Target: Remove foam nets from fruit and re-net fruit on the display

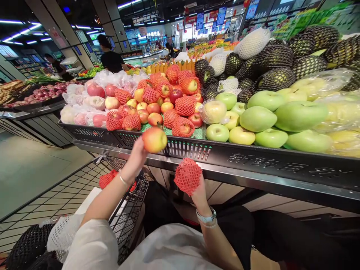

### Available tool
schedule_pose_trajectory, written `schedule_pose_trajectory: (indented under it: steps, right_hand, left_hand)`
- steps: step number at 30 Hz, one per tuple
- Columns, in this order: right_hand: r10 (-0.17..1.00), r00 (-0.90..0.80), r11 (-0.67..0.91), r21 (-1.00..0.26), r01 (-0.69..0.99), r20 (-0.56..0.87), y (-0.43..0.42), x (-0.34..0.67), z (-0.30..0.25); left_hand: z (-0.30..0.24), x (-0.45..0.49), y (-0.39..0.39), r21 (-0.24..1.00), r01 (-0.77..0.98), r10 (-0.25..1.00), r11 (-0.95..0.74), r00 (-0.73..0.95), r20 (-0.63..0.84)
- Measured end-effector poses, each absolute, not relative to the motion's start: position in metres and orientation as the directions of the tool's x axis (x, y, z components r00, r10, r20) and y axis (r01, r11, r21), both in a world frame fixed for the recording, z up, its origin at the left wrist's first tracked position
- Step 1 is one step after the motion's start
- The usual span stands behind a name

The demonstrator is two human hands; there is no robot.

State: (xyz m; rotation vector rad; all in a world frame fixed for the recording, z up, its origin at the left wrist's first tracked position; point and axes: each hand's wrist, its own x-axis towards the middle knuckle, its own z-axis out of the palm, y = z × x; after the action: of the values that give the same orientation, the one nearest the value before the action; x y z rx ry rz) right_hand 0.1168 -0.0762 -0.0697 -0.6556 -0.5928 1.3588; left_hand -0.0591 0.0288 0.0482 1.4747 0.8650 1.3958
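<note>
A red and yellow apple (155, 140) without a net is in my left hand (138, 153), held up at the front edge of the black fruit crate (118, 135). Lower and to the right, in front of the stand's metal edge, my right hand (199, 190) is closed on a red foam net (188, 176). The net covers most of the fingers, and I cannot tell whether it has fruit inside. Just behind the left hand lie loose apples (154, 108) and several apples in red foam nets (185, 106).
Green apples (268, 100) fill the crate's right side, with melons in black nets (274, 56) behind. Bagged apples (95, 90) lie at the left. A shopping cart (70, 187) holds a red-netted item (108, 179) and netted produce. A person in black (111, 56) stands beyond.
</note>
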Motion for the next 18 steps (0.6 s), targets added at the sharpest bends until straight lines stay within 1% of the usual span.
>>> schedule_pose_trajectory:
  steps: [1,2,3,4,5,7,10,12,15,18]
  right_hand:
    - [0.990,0.133,0.127,-0.770,-0.626,0.055,-0.079,0.117,-0.068]
    - [0.984,0.145,0.166,-0.806,-0.568,0.101,-0.082,0.118,-0.067]
    - [0.977,0.158,0.206,-0.833,-0.513,0.144,-0.084,0.118,-0.067]
    - [0.969,0.166,0.239,-0.849,-0.471,0.181,-0.085,0.119,-0.068]
    - [0.963,0.168,0.264,-0.858,-0.441,0.211,-0.086,0.119,-0.070]
    - [0.957,0.155,0.287,-0.865,-0.411,0.244,-0.086,0.120,-0.074]
    - [0.957,0.146,0.286,-0.886,-0.365,0.249,-0.086,0.121,-0.084]
    - [0.960,0.152,0.274,-0.903,-0.330,0.236,-0.086,0.120,-0.090]
    - [0.963,0.170,0.253,-0.924,-0.285,0.211,-0.086,0.117,-0.097]
    - [0.953,0.201,0.272,-0.933,-0.234,0.228,-0.085,0.114,-0.098]
  left_hand:
    - [0.030,-0.052,0.015,0.974,-0.157,0.954,-0.165,0.227,0.198]
    - [0.014,-0.046,0.002,0.980,-0.197,0.944,-0.004,0.322,0.069]
    - [-0.001,-0.042,-0.008,0.969,-0.218,0.916,0.119,0.402,-0.022]
    - [-0.012,-0.039,-0.015,0.951,-0.227,0.881,0.209,0.465,-0.083]
    - [-0.021,-0.038,-0.020,0.936,-0.234,0.853,0.263,0.510,-0.112]
    - [-0.029,-0.039,-0.023,0.927,-0.236,0.821,0.293,0.558,-0.117]
    - [-0.030,-0.042,-0.018,0.940,-0.215,0.819,0.264,0.565,-0.101]
    - [-0.029,-0.044,-0.015,0.945,-0.188,0.817,0.268,0.565,-0.119]
    - [-0.033,-0.045,-0.011,0.926,-0.163,0.788,0.340,0.587,-0.186]
    - [-0.038,-0.044,-0.008,0.889,-0.175,0.752,0.423,0.615,-0.237]
